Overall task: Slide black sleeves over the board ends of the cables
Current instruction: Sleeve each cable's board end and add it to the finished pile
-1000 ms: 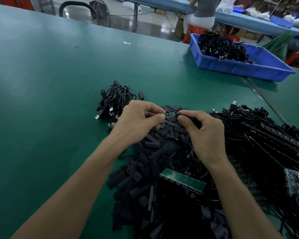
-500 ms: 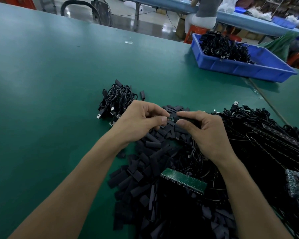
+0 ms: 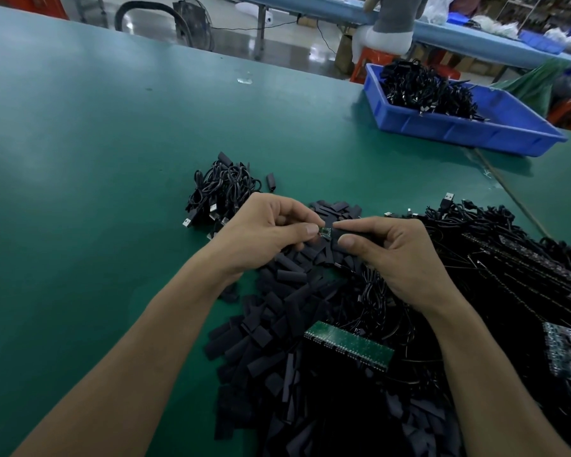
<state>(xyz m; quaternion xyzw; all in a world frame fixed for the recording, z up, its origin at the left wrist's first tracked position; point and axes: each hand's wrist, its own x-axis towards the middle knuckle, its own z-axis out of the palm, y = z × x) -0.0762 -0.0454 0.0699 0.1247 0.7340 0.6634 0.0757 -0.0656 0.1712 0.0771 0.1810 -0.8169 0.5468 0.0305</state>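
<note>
My left hand (image 3: 264, 232) pinches a small green board (image 3: 325, 231) at a cable's end between thumb and fingertips. My right hand (image 3: 399, 255) pinches a black sleeve (image 3: 350, 233) right beside the board; the sleeve's mouth touches the board's edge. Both hands hover over a heap of loose black sleeves (image 3: 294, 311) on the green table. A tangle of black cables (image 3: 495, 258) with board ends spreads to the right. How much of the board sits inside the sleeve is hidden by my fingers.
A small bundle of black USB cables (image 3: 218, 192) lies just behind my left hand. A green circuit panel (image 3: 348, 347) rests on the pile near me. A blue bin (image 3: 459, 127) of cables stands at the back right. The green table (image 3: 96, 159) stretches left.
My two hands have stayed close together at the same spot; the right hand's sleeve has come up against the green board held by the left hand.
</note>
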